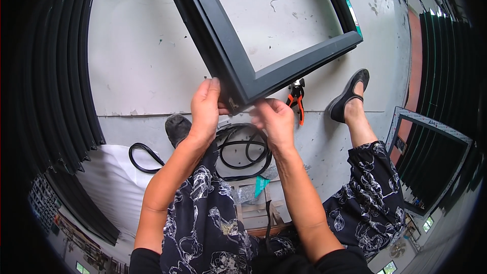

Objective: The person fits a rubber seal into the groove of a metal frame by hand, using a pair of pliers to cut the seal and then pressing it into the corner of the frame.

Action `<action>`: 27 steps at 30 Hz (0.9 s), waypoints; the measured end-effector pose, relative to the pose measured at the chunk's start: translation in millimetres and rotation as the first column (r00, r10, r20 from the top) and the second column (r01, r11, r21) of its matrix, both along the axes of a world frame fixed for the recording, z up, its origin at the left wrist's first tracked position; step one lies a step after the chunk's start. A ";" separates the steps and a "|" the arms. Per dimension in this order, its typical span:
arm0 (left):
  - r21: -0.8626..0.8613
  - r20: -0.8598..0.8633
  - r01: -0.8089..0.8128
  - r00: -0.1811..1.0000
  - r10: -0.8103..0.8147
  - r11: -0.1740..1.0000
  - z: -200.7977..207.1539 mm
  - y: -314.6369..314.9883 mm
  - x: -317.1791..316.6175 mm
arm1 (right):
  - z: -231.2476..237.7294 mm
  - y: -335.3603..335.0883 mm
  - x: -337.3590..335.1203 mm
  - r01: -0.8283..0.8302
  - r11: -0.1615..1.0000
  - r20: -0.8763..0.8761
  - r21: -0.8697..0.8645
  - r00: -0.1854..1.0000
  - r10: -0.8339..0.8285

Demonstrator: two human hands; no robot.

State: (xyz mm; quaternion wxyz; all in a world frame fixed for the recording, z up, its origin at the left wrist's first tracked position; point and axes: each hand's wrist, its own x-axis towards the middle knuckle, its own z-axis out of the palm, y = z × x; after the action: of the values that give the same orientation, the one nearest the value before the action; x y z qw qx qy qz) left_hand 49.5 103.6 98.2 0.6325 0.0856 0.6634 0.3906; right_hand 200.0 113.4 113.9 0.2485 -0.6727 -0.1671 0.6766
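Frame: I see a dark grey window frame (pixel 264 45) of smooth matt metal profile, stepped along its inner edge, tilted so that one mitred corner points down toward me; a thin teal strip runs along its far right side.
Left hand: my left hand (pixel 205 109) is wrapped around the left bar just above that corner, fingers up the outer face, thumb toward the joint — a firm hold on the frame.
Right hand: my right hand (pixel 276 119) is curled narrow right below the corner, fingertips at the underside of the joint; I cannot tell whether it pinches anything small there.
Gasket: a length of black rubber gasket (pixel 243 149), glossy and cord-like, lies in loose loops on the floor just under both hands, with one loop trailing left onto a white sheet (pixel 114 182).
Cutters: orange-handled cutters (pixel 297 100) lie on the floor just right of the corner, blades pointing away from me.
Floor: pale concrete floor (pixel 142 56), scuffed and stained, with a straight seam across it.
Surroundings: stacked black profiles (pixel 50 96) curve along the left; a second frame (pixel 431 162) leans at the right, near my right foot in a black flat shoe (pixel 350 94).
Clothing: trousers of dark fabric with a white flower print (pixel 203 218).
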 end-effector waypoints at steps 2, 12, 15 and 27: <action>0.011 -0.012 0.012 1.000 -0.012 1.000 0.8 0.5 1.0 | -4.0 -1.4 2.9 -0.004 1.000 -0.014 -0.012 1.000 0.004; -0.001 0.016 -0.017 1.000 0.017 1.000 3.9 2.3 0.1 | -14.2 -2.0 -0.5 0.242 0.970 -0.248 -0.021 0.939 -0.240; 0.012 0.029 -0.014 0.999 0.014 1.000 1.6 1.4 0.0 | -30.7 -9.0 1.6 0.226 0.973 -0.244 0.056 0.948 -0.206; 0.002 0.029 0.026 0.999 -0.026 1.000 -10.6 -3.1 -1.8 | -38.3 -8.6 7.9 0.245 0.966 -0.235 0.079 0.947 -0.221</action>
State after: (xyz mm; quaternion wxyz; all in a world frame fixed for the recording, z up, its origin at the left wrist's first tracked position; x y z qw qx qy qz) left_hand 47.6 100.5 87.6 0.6469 0.0892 0.6526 0.3843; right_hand 207.9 104.8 75.6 0.3797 -0.5927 -0.0934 0.7041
